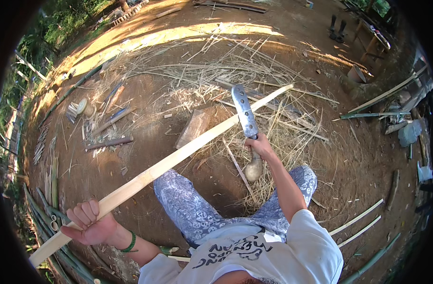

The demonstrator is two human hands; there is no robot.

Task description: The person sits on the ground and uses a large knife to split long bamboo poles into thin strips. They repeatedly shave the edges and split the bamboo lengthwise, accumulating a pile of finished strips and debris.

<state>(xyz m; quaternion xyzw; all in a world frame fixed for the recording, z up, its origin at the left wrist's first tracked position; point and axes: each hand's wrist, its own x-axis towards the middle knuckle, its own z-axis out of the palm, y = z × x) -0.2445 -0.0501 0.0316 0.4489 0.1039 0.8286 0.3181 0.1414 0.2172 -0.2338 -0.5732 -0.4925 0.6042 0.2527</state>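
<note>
A long, pale strip of split bamboo [164, 165] slants across the view from the lower left to the upper middle. Near its lower end my left hand [91, 221] is closed around it, a green band on the wrist. My right hand [261, 147] grips a machete [245, 116] whose broad grey blade has several holes; its bulbous wooden handle end [253, 170] sticks out below the fist. The blade crosses the strip near the far end; whether its edge bites in, I cannot tell. A wooden block [194, 128] lies on the ground beside the strip.
Straw-like bamboo shavings [282, 128] cover the dirt ahead. Wood pieces and a dark stick [109, 144] lie at left. Green bamboo poles [60, 246] are at lower left, pale strips [358, 217] at lower right. Boots [338, 29] and a bucket [357, 75] stand at far right.
</note>
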